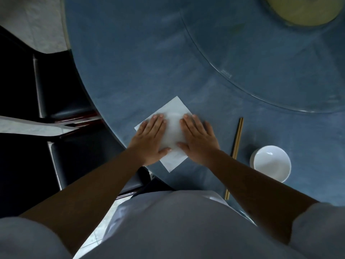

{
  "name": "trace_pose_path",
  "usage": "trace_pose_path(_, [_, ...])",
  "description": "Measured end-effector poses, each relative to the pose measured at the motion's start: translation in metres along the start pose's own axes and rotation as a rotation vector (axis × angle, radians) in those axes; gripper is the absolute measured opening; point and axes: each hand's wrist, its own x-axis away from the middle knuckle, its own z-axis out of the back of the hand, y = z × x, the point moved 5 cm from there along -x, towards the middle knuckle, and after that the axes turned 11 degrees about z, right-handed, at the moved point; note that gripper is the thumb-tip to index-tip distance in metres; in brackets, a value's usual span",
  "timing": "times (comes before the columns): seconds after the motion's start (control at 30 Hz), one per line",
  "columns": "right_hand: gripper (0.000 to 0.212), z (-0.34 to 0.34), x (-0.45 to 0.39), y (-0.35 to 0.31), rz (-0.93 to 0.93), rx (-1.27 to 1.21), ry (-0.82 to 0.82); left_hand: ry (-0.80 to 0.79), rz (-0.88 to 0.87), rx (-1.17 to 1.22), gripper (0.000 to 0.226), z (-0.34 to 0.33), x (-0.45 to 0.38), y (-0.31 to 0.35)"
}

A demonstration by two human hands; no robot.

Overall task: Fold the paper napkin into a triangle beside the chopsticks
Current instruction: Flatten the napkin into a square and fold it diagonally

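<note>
A white square paper napkin (172,128) lies flat on the blue round table (130,62), turned like a diamond with one corner pointing away. My left hand (150,141) rests palm down on its left part, fingers spread. My right hand (198,140) presses flat on its right part and hides the right corner. A pair of wooden chopsticks (237,139) lies to the right of the napkin, a hand's width away, running near to far. My right forearm crosses over the chopsticks' middle.
A white bowl (271,162) stands right of the chopsticks. A glass turntable (261,71) covers the far right of the table, with a yellowish dish (302,10) on it. Dark chairs (61,90) stand at the left, close to the table's edge.
</note>
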Motion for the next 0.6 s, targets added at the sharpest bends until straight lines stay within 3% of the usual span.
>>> trace_pose_path(0.4, [0.078,0.000,0.050,0.026,-0.163,-0.003,0.016,-0.004,0.128,0.005,0.099,-0.005,0.035,-0.042])
trace_pose_path(0.6, [0.071,0.005,0.058,-0.005,0.072,-0.023,0.082,0.058,-0.142,0.037,0.086,0.001,0.050,-0.009])
